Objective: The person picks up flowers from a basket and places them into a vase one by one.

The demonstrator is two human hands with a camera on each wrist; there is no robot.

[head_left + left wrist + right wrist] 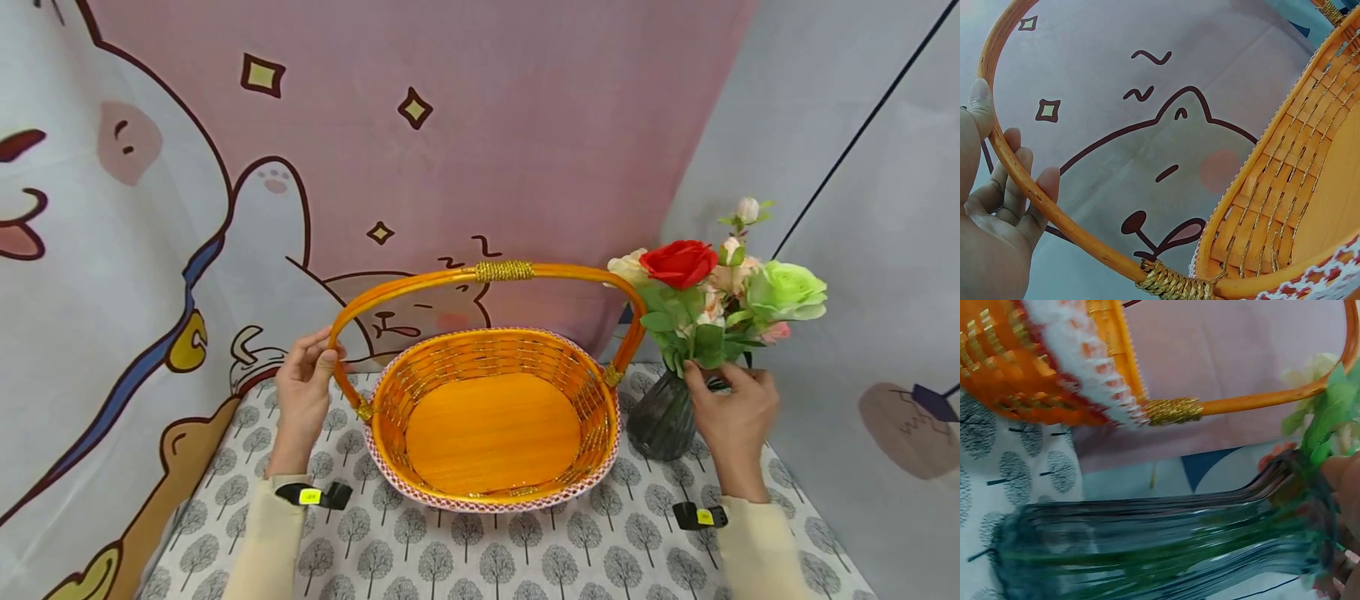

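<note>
An orange woven basket [491, 429] with a tall arched handle [570, 271] stands on the cloth, nothing inside it. My left hand [306, 375] holds the handle's left side; in the left wrist view the thumb lies on one side of the rod and the fingers [1015, 187] on the other. At the right, a dark glass vase [662, 421] bears a bunch of artificial flowers, among them a red rose [679, 263] and a green rose [787, 290]. My right hand [735, 408] grips the vase at its neck, just under the leaves. Stems [1147, 555] show through the glass.
Tree-print cloth [435, 567] covers the table. A pink cartoon backdrop [540, 125] rises close behind the basket, and pale fabric walls [862, 208] stand at both sides. The basket's handle overlaps the cream flower [628, 267] in the head view.
</note>
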